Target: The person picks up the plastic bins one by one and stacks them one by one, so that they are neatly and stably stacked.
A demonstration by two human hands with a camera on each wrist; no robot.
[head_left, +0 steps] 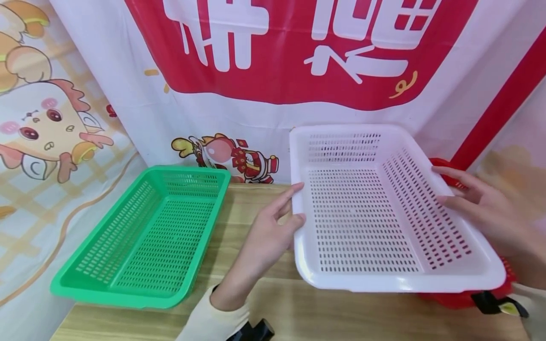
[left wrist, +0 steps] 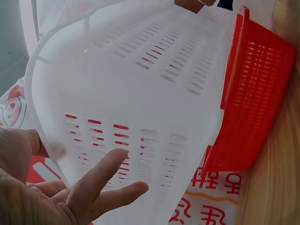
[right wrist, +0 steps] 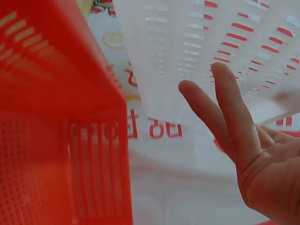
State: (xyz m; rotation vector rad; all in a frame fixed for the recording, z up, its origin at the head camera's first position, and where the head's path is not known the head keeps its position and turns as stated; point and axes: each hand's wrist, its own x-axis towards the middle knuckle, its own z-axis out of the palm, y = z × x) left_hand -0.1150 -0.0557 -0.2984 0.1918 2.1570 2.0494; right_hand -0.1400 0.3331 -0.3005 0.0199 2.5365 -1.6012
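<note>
A white perforated plastic basket (head_left: pixel 401 282) is held up over the right part of the table, its inside facing me. My left hand (head_left: pixel 265 241) grips its left rim, and my right hand (head_left: pixel 490 203) grips the opposite rim. In each wrist view, two fingers stretch along the outer wall, beneath the rim. Below and behind the white basket is a red plastic basket (head_left: pixel 458 299), mostly hidden in the head view. From the left wrist camera, the red basket (left wrist: pixel 258 93) shows its slotted outer side; part of its inside appears in the right wrist view.
A green perforated basket (head_left: pixel 123 299) sits at the left side of the wooden table (head_left: pixel 273 303). Behind the table hangs a white cloth (head_left: pixel 273 116) with red and white print. A cartoon-patterned cloth (head_left: pixel 64 199) covers the left side.
</note>
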